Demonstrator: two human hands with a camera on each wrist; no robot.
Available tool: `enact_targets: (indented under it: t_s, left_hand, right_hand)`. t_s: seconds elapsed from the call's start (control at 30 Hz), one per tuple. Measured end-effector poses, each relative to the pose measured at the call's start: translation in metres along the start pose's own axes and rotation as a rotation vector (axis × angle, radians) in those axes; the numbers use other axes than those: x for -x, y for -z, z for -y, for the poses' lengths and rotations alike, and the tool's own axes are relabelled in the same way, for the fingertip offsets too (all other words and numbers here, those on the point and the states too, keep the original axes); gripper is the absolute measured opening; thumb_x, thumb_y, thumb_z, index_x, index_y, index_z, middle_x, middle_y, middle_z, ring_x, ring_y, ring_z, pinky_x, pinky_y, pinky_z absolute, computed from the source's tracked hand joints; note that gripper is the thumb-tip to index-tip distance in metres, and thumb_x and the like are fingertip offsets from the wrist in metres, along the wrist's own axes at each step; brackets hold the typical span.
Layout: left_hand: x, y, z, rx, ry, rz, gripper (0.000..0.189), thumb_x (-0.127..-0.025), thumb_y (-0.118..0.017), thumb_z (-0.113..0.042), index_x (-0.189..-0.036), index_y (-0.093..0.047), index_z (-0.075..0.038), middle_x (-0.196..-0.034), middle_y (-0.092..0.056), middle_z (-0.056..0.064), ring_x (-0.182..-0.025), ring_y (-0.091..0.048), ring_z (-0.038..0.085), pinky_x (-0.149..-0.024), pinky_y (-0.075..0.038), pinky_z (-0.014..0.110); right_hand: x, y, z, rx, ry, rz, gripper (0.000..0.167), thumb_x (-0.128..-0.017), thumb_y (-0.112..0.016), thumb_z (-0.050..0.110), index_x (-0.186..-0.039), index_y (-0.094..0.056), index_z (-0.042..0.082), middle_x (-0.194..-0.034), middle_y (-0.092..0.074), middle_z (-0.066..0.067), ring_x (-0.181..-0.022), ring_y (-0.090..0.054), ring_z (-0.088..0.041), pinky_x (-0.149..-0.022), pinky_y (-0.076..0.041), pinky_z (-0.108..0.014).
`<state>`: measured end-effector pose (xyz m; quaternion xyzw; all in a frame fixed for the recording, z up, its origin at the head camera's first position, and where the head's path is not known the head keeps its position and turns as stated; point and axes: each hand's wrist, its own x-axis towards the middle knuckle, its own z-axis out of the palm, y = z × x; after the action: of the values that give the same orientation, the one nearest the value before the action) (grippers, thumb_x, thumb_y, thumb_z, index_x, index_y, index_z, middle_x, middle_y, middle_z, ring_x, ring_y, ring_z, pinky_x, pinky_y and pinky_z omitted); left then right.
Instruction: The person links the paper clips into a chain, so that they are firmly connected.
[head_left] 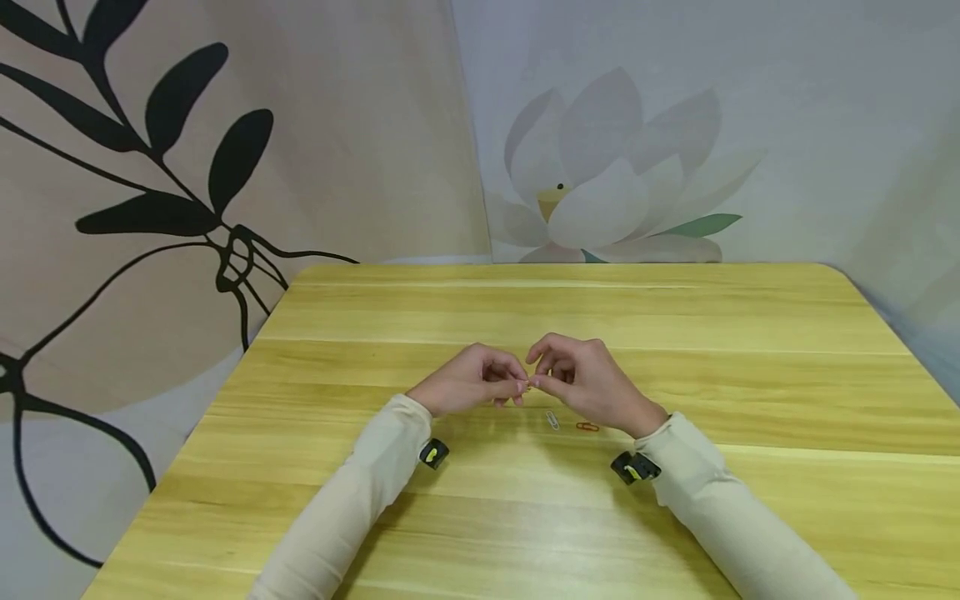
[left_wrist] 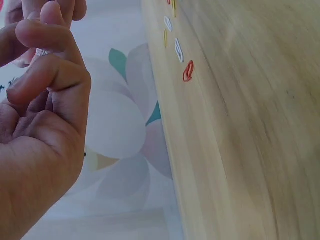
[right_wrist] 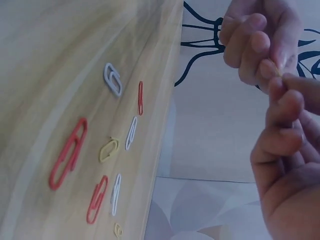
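Note:
Over the middle of the table, my left hand (head_left: 480,379) and right hand (head_left: 581,379) meet at their fingertips. Between them they pinch a tiny yellow paper clip (right_wrist: 277,72), mostly hidden by the fingers. Thumb and forefinger of each hand press together at it, while the other fingers curl loosely. Below the hands on the table lie a white paper clip (head_left: 552,420) and a red paper clip (head_left: 587,427). The right wrist view shows several more, among them a large red paper clip (right_wrist: 68,154) and a bent-looking yellow paper clip (right_wrist: 109,149).
The wooden table (head_left: 480,525) reaches back to a wall cloth (head_left: 375,125) printed with leaves and a flower. Each sleeve cuff carries a small black wrist camera (head_left: 434,453). In the left wrist view a red paper clip (left_wrist: 188,71) lies near the table's far edge.

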<state>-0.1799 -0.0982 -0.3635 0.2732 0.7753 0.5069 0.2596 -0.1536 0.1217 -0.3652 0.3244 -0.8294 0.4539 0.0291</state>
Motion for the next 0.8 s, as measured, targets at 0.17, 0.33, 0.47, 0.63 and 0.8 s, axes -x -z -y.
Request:
enact_targets:
  t_s: [0.17,0.33,0.47,0.63,0.8]
  left_hand:
    - [0.003,0.001,-0.002,-0.036,0.019,-0.016,0.019,-0.099,-0.061,-0.009,-0.104,-0.067,0.008,-0.082,-0.069,0.005,-0.07,-0.059,0.015,-0.069,-0.053,0.033]
    - [0.003,0.002,0.001,-0.03,0.038,-0.028,0.02,-0.098,-0.062,-0.009,-0.105,-0.067,0.008,-0.083,-0.069,0.003,-0.074,-0.061,0.024,-0.071,-0.055,0.038]
    - [0.003,0.003,0.002,-0.026,0.032,-0.031,0.02,-0.098,-0.061,-0.008,-0.105,-0.067,0.009,-0.082,-0.069,0.002,-0.072,-0.06,0.02,-0.069,-0.054,0.036]
    - [0.006,0.004,0.0,-0.01,0.04,-0.031,0.02,-0.099,-0.061,-0.01,-0.105,-0.067,0.009,-0.081,-0.068,0.001,-0.068,-0.062,0.012,-0.064,-0.05,0.03]
    - [0.004,0.003,0.003,0.021,0.039,-0.014,0.022,-0.099,-0.059,-0.011,-0.106,-0.064,0.01,-0.083,-0.071,0.003,-0.072,-0.07,0.012,-0.061,-0.045,0.027]
  right_hand:
    - [0.001,0.004,-0.001,0.015,-0.014,0.007,0.014,-0.091,-0.071,0.004,-0.103,-0.067,0.006,-0.081,-0.072,-0.009,-0.058,-0.061,-0.013,-0.052,-0.045,-0.022]
    - [0.004,0.008,-0.006,0.052,-0.023,0.041,0.011,-0.09,-0.072,0.004,-0.099,-0.068,0.009,-0.079,-0.071,-0.007,-0.058,-0.056,-0.006,-0.054,-0.046,-0.023]
    - [0.008,0.014,-0.01,0.111,-0.039,0.114,0.011,-0.089,-0.073,0.003,-0.098,-0.069,0.009,-0.079,-0.072,-0.006,-0.063,-0.057,-0.002,-0.057,-0.048,-0.023]
    - [0.011,0.019,-0.015,0.178,-0.062,0.233,0.012,-0.088,-0.073,0.002,-0.099,-0.069,0.007,-0.079,-0.073,-0.003,-0.065,-0.06,-0.002,-0.062,-0.051,-0.021]
    - [0.016,0.019,-0.021,0.21,-0.1,0.345,0.008,-0.087,-0.072,0.001,-0.092,-0.07,0.008,-0.072,-0.071,0.001,-0.057,-0.06,-0.002,-0.062,-0.052,-0.02]
